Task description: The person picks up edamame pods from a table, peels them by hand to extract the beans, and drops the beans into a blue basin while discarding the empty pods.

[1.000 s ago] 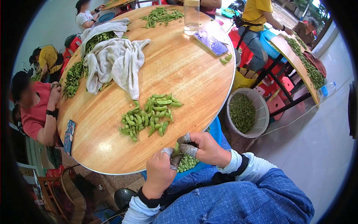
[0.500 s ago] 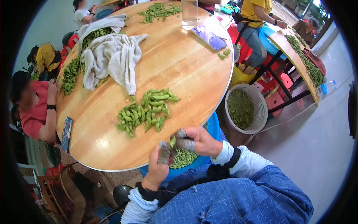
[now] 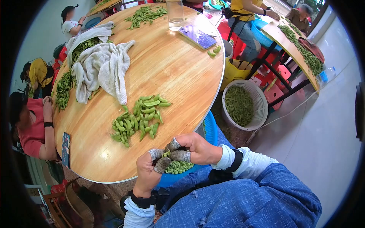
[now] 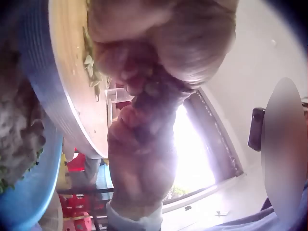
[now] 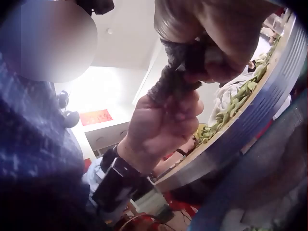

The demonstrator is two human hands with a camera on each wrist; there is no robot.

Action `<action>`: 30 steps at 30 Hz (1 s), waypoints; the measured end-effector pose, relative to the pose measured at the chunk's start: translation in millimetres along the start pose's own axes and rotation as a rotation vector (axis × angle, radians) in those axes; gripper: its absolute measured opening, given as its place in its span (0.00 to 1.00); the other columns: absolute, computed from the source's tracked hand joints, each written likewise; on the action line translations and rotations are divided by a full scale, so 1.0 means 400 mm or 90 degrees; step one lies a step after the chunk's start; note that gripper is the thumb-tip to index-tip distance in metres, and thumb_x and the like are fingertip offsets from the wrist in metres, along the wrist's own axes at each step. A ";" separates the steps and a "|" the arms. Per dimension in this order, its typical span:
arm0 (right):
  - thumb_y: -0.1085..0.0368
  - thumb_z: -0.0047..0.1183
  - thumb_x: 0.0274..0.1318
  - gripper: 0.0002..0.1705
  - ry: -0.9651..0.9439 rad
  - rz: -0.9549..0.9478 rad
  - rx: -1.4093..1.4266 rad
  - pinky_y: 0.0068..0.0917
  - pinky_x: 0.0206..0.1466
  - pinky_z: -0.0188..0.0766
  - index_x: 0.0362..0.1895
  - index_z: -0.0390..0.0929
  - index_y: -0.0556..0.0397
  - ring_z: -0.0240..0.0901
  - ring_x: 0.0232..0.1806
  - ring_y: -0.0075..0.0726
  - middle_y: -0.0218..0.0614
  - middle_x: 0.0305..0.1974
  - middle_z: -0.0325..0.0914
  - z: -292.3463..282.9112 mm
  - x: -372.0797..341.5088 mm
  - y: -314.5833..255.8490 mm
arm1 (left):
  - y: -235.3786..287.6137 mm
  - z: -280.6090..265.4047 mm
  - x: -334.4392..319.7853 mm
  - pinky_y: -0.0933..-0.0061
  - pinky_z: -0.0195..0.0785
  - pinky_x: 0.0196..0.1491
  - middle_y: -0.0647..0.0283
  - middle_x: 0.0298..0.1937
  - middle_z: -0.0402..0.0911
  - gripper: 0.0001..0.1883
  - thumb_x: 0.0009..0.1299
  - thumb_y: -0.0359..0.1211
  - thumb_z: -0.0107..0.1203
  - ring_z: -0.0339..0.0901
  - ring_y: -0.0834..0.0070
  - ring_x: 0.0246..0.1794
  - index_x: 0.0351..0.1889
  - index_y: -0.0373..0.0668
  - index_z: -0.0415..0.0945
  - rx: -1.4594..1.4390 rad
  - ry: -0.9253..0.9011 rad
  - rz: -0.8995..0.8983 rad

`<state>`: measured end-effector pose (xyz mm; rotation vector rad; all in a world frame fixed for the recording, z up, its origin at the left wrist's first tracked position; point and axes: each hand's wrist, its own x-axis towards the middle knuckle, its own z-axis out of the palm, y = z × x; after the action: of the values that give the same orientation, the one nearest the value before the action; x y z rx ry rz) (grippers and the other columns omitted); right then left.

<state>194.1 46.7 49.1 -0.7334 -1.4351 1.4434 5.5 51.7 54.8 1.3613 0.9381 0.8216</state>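
Above a blue basin [image 3: 211, 131], both hands meet fingertip to fingertip at a green soybean pod [image 3: 166, 154], of which only a small part shows. My left hand [image 3: 147, 170] pinches it from the left, thumb and forefinger wrapped in grey covers. From the right, my right hand [image 3: 199, 149] pinches it with likewise covered fingertips. Shelled green beans [image 3: 177, 167] lie in the basin beneath the hands. A loose pile of whole pods [image 3: 141, 118] sits on the round wooden table [image 3: 178, 76] just beyond. Both wrist views show the curled hands close up, the pod mostly hidden.
A grey-white towel [image 3: 102, 68] partly covers more pods on the table's left. A phone [image 3: 197, 37] and a clear bottle [image 3: 175, 17] stand farther back. On the floor at right is a white basket [image 3: 243, 104] of pods. Other people sit or stand around.
The head view has swung, so the table and hands appear farther left. Less of the pod shows between the fingertips than a second ago. The pod pile looks unchanged.
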 end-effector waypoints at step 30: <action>0.71 0.46 0.57 0.07 0.036 0.220 0.204 0.20 0.43 0.66 0.39 0.73 0.61 0.68 0.37 0.19 0.28 0.34 0.75 -0.012 -0.010 -0.035 | 0.002 0.034 -0.005 0.87 0.46 0.18 0.72 0.19 0.66 0.13 0.67 0.39 0.49 0.55 0.88 0.15 0.37 0.37 0.72 -0.225 -0.043 -0.181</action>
<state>202.8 43.4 61.4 -0.8347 -1.0311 1.8481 17.2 44.2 55.7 0.9200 0.8625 0.6811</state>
